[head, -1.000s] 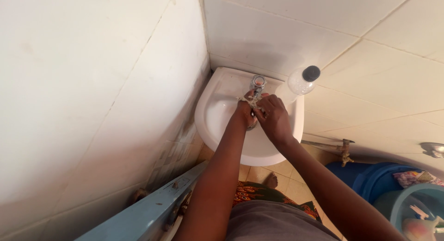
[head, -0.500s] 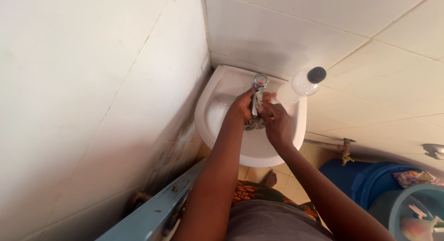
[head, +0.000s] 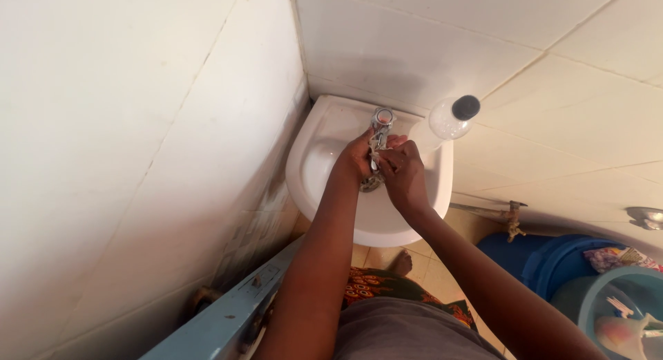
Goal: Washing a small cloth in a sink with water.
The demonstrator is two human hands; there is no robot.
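Note:
A small white basin [head: 314, 135] hangs in the corner of tiled walls, with a chrome tap [head: 382, 118] at its back. My left hand [head: 354, 161] and my right hand [head: 400, 170] meet over the bowl, just below the tap. Between them they grip a small pale wad, a scrubbing cloth or sponge [head: 376, 147], pressed against the tap's spout. A clear plastic bottle with a black cap [head: 452, 118] stands on the basin's right rim, close to my right hand.
A blue bucket [head: 545, 263] and a light blue basin [head: 615, 298] holding small items sit on the floor at the right. A pipe valve [head: 511, 218] sticks out of the right wall. A blue door edge [head: 228, 311] lies at lower left.
Both hands have kept working the wad along the tap spout, shifting slightly up and down. The view has drifted a little.

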